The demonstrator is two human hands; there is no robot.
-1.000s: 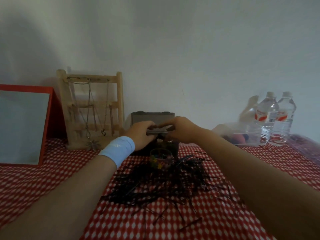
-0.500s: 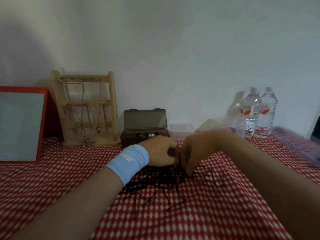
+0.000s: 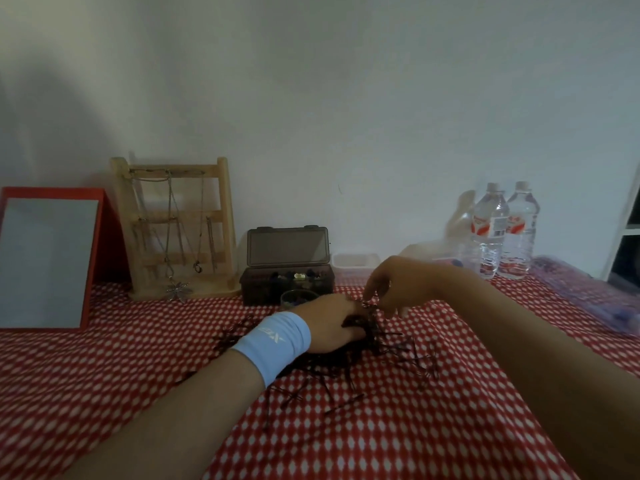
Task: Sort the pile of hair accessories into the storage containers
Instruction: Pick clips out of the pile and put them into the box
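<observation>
A pile of dark bobby pins (image 3: 391, 355) lies spread on the red checked cloth. My left hand (image 3: 329, 323), with a light blue wristband, grips a bunch of pins from the pile. Just to its right, my right hand (image 3: 394, 289) hovers over the pile and pinches a few pins at its fingertips. Behind the hands stands a dark plastic box (image 3: 287, 282) with its lid up and small accessories inside. A small round jar (image 3: 298, 297) sits in front of it. A clear shallow container (image 3: 355, 261) is behind, to the right.
A wooden jewellery rack (image 3: 176, 226) with necklaces and a red-framed mirror (image 3: 48, 258) stand at the back left. Two water bottles (image 3: 505, 230) and a clear tub (image 3: 429, 252) are at the back right. A patterned cloth (image 3: 581, 289) lies at the right edge.
Both hands came back from the dark box to the pile. The left hand gathered pins, and the right hand has lifted slightly to the right with a few pins.
</observation>
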